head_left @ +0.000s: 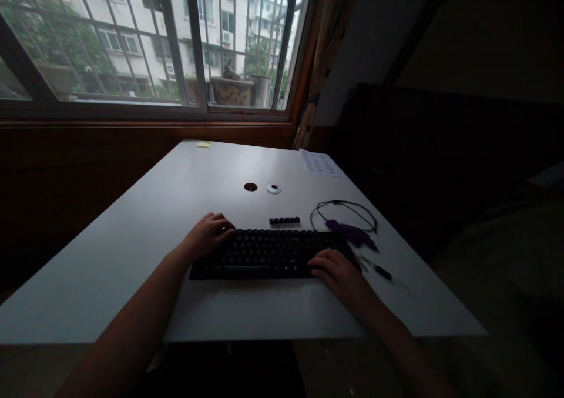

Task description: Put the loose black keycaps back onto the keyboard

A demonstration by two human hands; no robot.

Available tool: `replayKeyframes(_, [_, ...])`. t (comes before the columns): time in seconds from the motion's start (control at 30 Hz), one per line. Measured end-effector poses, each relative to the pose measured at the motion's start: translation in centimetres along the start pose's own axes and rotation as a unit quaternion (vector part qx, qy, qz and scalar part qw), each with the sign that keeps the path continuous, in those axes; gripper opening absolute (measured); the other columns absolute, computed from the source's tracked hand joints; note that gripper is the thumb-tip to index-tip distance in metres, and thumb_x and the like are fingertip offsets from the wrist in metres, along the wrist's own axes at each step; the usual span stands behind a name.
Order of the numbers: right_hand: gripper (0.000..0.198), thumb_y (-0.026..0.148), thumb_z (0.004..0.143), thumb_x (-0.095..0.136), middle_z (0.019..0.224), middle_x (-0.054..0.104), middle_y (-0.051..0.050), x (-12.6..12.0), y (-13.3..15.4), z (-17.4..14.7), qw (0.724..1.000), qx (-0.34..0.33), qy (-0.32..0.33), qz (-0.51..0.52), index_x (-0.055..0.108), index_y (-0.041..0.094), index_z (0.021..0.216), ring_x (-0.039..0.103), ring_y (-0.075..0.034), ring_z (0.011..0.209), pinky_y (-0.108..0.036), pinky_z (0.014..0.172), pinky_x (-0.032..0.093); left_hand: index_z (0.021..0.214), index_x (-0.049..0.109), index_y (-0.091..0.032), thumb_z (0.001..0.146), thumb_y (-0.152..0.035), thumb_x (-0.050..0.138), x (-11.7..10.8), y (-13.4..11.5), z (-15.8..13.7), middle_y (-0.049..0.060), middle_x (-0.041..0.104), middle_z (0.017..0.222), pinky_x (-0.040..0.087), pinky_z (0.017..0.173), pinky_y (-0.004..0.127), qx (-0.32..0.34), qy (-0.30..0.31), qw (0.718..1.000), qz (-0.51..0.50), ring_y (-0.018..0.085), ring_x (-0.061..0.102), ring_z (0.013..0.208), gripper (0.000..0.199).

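A black keyboard [264, 254] lies flat on the white table, its long side towards me. My left hand [209, 233] is at its upper left corner, fingers bent and the thumb and fingertips drawn together at the top edge. Whatever may be between those fingertips is too small and dark to make out. On the right part of the keys rests my right hand [337, 271], its fingers stretched out and holding nothing. Just behind the keyboard sits a short row of black keycaps [284, 220]. A tool with a black handle and wire ends [382, 273] lies to the right.
Beyond the keyboard's right end are a purple cloth [352, 234] and a looped black cable [350, 203]. Farther back, the white table [176, 192] has a round hole [251, 187] beside a white ring-shaped cover [274, 189]. Printed paper [319, 163] and a yellow note [203, 144] lie near the window.
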State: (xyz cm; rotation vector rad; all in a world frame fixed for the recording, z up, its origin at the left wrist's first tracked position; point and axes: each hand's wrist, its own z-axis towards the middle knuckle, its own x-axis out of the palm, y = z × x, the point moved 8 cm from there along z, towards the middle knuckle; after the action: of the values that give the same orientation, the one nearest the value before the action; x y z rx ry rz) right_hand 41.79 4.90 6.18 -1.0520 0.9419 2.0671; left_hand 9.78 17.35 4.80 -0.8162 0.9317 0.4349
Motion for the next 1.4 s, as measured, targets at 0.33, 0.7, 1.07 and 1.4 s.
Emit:
replayKeyframes(0.33, [0.015,0.014,0.094,0.063,0.101,0.068,-0.006,1.4,1.1,-0.2,0.999,0.000,-0.014,-0.044,0.069,0.022,0.106,0.065,-0.022,0.091,-0.039,0.082,0.058,0.100,0.076,-0.025,0.098,-0.039,0.059,-0.1,0.0,-0.1,0.007,0.071,0.100,0.047,0.086,0.041,0.006,-0.004,1.000,-0.003,0.024,0.058,0.092,0.022])
replayKeyframes(0.7, [0.014,0.014,0.094,0.062,0.099,0.068,-0.006,1.5,0.8,-0.3,0.998,0.008,-0.036,-0.045,0.069,0.022,0.103,0.067,-0.021,0.090,-0.037,0.081,0.060,0.101,0.076,-0.025,0.098,-0.040,0.059,0.1,0.3,-0.1,0.006,0.071,0.100,0.047,0.086,0.040,0.006,-0.002,1.000,0.002,0.024,0.058,0.092,0.023])
replayKeyframes(1.07, [0.019,0.007,0.092,0.060,0.097,0.067,-0.007,1.7,2.9,0.4,0.986,0.001,0.026,-0.163,0.069,0.019,0.103,0.067,-0.023,0.087,-0.036,0.075,0.058,0.101,0.076,-0.025,0.098,-0.041,0.059,-0.1,-0.2,0.0,0.007,0.071,0.100,0.047,0.086,0.041,0.003,0.003,1.000,0.005,0.024,0.058,0.092,0.024])
replayKeyframes(1.4, [0.020,0.008,0.093,0.058,0.096,0.068,-0.007,1.6,2.6,0.5,0.991,0.013,0.027,-0.129,0.070,0.020,0.102,0.069,-0.020,0.083,-0.032,0.072,0.058,0.102,0.077,-0.026,0.098,-0.042,0.058,0.3,0.5,0.0,0.007,0.071,0.100,0.047,0.086,0.041,0.008,0.003,1.000,0.001,0.024,0.058,0.092,0.025])
